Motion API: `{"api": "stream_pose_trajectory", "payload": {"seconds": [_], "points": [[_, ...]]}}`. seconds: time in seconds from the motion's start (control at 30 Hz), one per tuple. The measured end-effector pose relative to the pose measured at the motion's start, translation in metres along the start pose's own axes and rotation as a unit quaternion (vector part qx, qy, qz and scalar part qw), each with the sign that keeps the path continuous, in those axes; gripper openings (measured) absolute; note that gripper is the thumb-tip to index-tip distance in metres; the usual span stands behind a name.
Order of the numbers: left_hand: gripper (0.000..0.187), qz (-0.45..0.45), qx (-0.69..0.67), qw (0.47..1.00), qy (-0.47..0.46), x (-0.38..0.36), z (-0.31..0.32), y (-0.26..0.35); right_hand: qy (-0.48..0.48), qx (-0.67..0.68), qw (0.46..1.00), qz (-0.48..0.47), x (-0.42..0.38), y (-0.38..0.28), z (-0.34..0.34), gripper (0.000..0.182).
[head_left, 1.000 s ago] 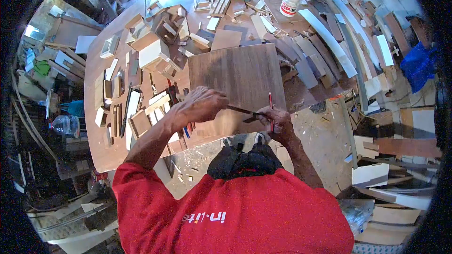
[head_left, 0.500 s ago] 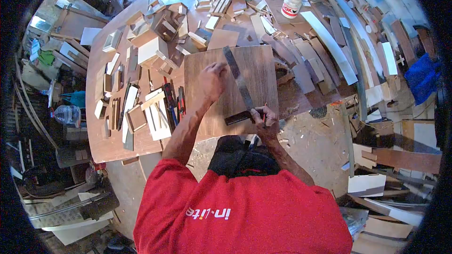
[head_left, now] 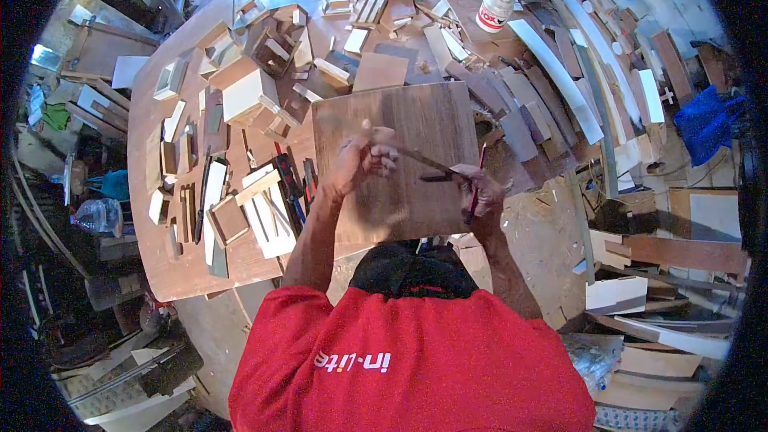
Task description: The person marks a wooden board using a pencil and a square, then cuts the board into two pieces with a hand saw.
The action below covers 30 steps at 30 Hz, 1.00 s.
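Observation:
A try square [head_left: 424, 161] is lifted over a brown wooden panel [head_left: 432, 116], its blade slanting up to the left and blurred. My right hand [head_left: 482, 194] is closed on the square near its dark handle and also holds a dark red pencil [head_left: 482, 156], which points upward. At the far end of the blade is my left hand [head_left: 366, 162], its fingers curled round the metal; the blade's tip is hard to make out there. The panel lies flat at the table's near edge, shadowed below the hands.
On the table [head_left: 152, 248], small wooden boxes [head_left: 250, 96] and red-black tools [head_left: 288, 180] lie left of the panel. Wood offcuts [head_left: 520, 136] and a white glue bottle [head_left: 494, 10] are to the right and behind. Long boards [head_left: 560, 84] line the right side.
The square has come up off the panel and turned, its blade swinging left and down. My left hand has closed on the blade's end; my right hand has moved slightly right.

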<state>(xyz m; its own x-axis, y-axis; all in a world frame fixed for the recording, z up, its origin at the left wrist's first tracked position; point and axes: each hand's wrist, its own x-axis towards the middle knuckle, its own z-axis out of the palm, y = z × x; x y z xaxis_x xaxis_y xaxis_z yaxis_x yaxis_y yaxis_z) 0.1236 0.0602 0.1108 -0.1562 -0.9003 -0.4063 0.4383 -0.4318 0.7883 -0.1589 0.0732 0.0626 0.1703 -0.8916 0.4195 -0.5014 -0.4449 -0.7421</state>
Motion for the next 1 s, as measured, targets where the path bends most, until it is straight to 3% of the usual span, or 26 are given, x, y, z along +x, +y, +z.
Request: {"api": "stream_pose_trajectory", "payload": {"seconds": [0.03, 0.07, 0.13, 0.17, 0.27, 0.33, 0.4, 0.5, 0.57, 0.6, 0.67, 0.77, 0.87, 0.9, 1.0], "points": [[0.061, -0.064, -0.085, 0.990, -0.096, -0.006, 0.001, 0.010, -0.028, 0.066, 0.997, -0.014, 0.021, -0.022, -0.010, 0.020], [0.061, -0.066, -0.086, 0.989, -0.098, -0.011, 0.002, 0.014, -0.028, 0.064, 0.997, -0.012, 0.035, -0.032, -0.018, 0.020], [0.069, -0.002, -0.012, 0.965, -0.261, -0.021, 0.005, 0.020, -0.079, 0.016, 0.984, -0.157, 0.055, -0.044, -0.031, 0.019], [0.062, -0.059, -0.067, 0.964, -0.252, -0.024, 0.007, 0.023, -0.086, 0.009, 0.980, -0.177, 0.062, -0.051, -0.034, 0.021], [0.059, -0.082, 0.043, 0.962, -0.258, -0.026, 0.009, 0.035, -0.097, 0.017, 0.972, -0.212, 0.078, -0.056, -0.035, 0.024], [0.062, -0.078, -0.014, 0.954, -0.288, -0.025, 0.018, 0.034, -0.109, 0.001, 0.972, -0.208, 0.083, -0.055, -0.029, 0.024], [0.064, -0.093, -0.117, 0.955, -0.256, -0.030, 0.027, 0.036, -0.121, -0.016, 0.972, -0.202, 0.088, -0.053, -0.023, 0.025], [0.063, -0.038, -0.039, 0.981, -0.185, -0.018, 0.022, 0.022, -0.087, 0.004, 0.986, -0.142, 0.091, -0.045, -0.002, 0.023], [0.059, 0.039, 0.018, 0.995, -0.085, 0.001, 0.022, 0.008, 0.043, 0.188, 0.981, -0.015, 0.087, -0.033, 0.019, 0.022], [0.059, 0.038, 0.020, 0.995, -0.086, 0.014, 0.018, 0.000, 0.045, 0.188, 0.981, -0.014, 0.078, -0.026, 0.028, 0.022], [0.054, 0.131, 0.011, 0.990, -0.048, 0.039, 0.011, -0.012, -0.042, 0.051, 0.990, 0.124, 0.048, -0.023, 0.041, 0.025], [0.043, 0.122, 0.040, 0.992, 0.004, 0.069, 0.003, -0.025, -0.070, 0.093, 0.974, 0.196, 0.024, -0.076, 0.058, 0.033], [0.029, 0.108, 0.080, 0.990, 0.046, 0.084, 0.003, -0.029, 0.011, 0.044, 0.989, 0.138, 0.006, -0.071, 0.092, 0.043], [0.030, 0.109, 0.106, 0.986, 0.067, 0.089, 0.004, -0.031, -0.029, 0.017, 0.982, 0.184, 0.007, -0.076, 0.092, 0.047], [0.029, 0.122, 0.131, 0.980, 0.083, 0.105, 0.005, -0.035, -0.019, -0.013, 0.985, 0.173, 0.046, -0.060, 0.134, 0.047]]}}
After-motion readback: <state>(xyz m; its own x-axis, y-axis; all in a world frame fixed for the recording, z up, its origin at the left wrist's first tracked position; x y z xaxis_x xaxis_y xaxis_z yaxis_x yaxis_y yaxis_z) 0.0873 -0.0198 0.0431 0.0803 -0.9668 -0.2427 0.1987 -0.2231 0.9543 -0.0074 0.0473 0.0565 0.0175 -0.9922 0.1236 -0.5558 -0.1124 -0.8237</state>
